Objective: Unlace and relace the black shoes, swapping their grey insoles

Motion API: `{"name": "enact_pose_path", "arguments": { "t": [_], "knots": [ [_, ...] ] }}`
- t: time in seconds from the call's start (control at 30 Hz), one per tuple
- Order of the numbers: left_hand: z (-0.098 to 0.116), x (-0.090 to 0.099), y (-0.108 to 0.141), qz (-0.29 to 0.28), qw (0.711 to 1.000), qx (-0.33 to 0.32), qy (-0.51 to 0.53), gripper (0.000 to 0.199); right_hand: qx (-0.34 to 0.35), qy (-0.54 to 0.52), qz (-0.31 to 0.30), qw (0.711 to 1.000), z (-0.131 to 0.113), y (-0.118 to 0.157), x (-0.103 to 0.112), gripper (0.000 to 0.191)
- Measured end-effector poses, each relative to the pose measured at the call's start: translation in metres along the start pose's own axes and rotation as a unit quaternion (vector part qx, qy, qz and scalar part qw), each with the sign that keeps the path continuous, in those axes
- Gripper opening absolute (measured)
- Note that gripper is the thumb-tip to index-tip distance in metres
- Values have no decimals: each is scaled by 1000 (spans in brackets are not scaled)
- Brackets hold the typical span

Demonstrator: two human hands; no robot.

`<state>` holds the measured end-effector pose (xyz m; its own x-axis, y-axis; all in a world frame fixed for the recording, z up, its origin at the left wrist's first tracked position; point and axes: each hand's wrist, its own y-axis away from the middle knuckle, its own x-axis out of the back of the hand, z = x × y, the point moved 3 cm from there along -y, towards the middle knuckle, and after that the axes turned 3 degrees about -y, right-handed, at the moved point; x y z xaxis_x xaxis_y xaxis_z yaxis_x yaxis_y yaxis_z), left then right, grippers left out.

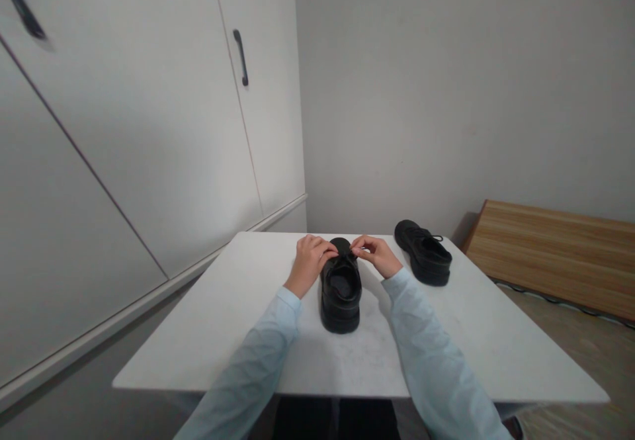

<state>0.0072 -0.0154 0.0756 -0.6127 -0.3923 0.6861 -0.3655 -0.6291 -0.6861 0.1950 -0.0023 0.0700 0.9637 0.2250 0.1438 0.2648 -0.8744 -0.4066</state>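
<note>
A black lace-up shoe (340, 301) stands upright on the white table, its heel toward me and its toe pointing away. At the left side of its lacing is my left hand (313, 261), with thumb and fingers pinched on the black shoelace. My right hand (376, 253) pinches the lace from the right side, just across from the left. The lace (344, 255) is small and partly hidden by the fingertips. Another black shoe (429, 258), its lace in a bow, rests at the table's back right, touched by neither hand.
The white table (218, 334) reaches from my body to near the grey wall. White cabinets (149, 129) with dark handles line the left side. A wooden board (555, 248) leans beyond the table's right edge, above the floor.
</note>
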Motion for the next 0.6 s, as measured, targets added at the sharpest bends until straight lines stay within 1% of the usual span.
{"name": "enact_pose_path", "arguments": {
  "t": [0.13,0.27,0.37,0.43,0.5,0.6],
  "knots": [
    [-4,0,-1,-12,1000,21,-15,22,-3,-20,-6,1000,6,-1,3,27],
    [-5,1,-1,-14,999,30,-19,21,-36,-80,2,996,11,1,5,29],
    [-9,3,-1,1,998,55,-7,18,-74,-157,18,985,12,4,7,30],
    [-14,5,-1,19,997,79,17,16,-87,-201,27,975,11,5,9,29],
    [-20,5,-1,33,994,99,41,15,-92,-219,28,971,10,6,12,28],
    [-29,4,0,49,989,125,67,16,-100,-218,19,971,12,6,17,26]
  ]
}}
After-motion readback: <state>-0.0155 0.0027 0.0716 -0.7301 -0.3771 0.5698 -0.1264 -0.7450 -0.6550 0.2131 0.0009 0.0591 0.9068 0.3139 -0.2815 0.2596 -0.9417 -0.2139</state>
